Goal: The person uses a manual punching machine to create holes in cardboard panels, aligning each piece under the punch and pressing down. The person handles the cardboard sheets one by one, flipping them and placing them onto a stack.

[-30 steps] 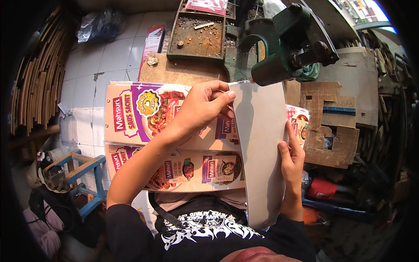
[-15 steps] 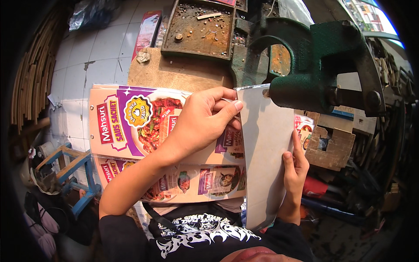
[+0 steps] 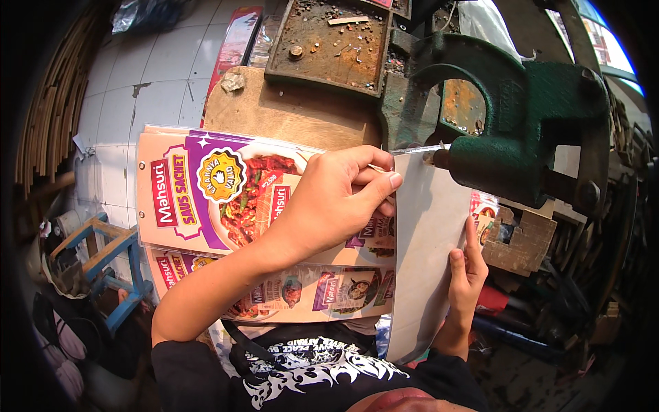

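A stiff sheet with a plain grey face stretches from the press toward my lap. Its top end lies at the tip of a green cast-metal press. My left hand pinches the sheet's upper left edge between thumb and fingers. Lower down, my right hand grips the right edge, thumb on the grey face. Under my left forearm lie glossy printed food signs, peach and purple, overlapping, with small metal eyelets along the left edge. Part of another printed piece shows beyond my right fingers.
A shallow tray of small metal bits sits on the wooden bench top, beside a crumpled lump. At left stand a blue frame and stacked wooden strips. Notched wooden board lies right of the press.
The view has shifted slightly, so the press and tray appear farther right. My left hand and the sheet's top end have moved a little right against the press tip. Both grips stay the same.
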`<action>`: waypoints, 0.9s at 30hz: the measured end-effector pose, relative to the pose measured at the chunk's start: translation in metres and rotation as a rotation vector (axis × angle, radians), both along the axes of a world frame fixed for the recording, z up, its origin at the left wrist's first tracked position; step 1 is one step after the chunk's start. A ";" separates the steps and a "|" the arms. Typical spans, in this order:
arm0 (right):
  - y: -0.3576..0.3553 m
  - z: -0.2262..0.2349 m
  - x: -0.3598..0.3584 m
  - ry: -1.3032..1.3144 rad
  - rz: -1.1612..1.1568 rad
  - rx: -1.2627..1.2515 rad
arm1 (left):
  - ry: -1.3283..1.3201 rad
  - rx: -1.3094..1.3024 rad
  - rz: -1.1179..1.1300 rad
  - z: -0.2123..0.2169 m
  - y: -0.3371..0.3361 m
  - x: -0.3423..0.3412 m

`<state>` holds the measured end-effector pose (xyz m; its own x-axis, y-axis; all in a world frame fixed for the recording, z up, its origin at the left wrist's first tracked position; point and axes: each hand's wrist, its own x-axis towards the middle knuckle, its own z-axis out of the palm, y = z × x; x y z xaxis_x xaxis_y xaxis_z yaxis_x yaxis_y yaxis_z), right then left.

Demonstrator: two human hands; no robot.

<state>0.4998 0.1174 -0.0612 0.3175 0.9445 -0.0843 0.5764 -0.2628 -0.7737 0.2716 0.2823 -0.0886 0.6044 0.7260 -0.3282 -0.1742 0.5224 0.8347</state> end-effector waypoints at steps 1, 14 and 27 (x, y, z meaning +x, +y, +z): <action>0.000 0.002 -0.001 0.013 -0.011 -0.019 | -0.003 -0.001 0.001 0.000 0.000 0.000; -0.001 0.007 -0.001 0.061 -0.074 -0.134 | -0.011 0.014 0.004 0.001 0.000 0.001; 0.000 0.002 -0.003 0.010 -0.026 -0.009 | 0.005 0.019 -0.001 0.002 0.000 0.001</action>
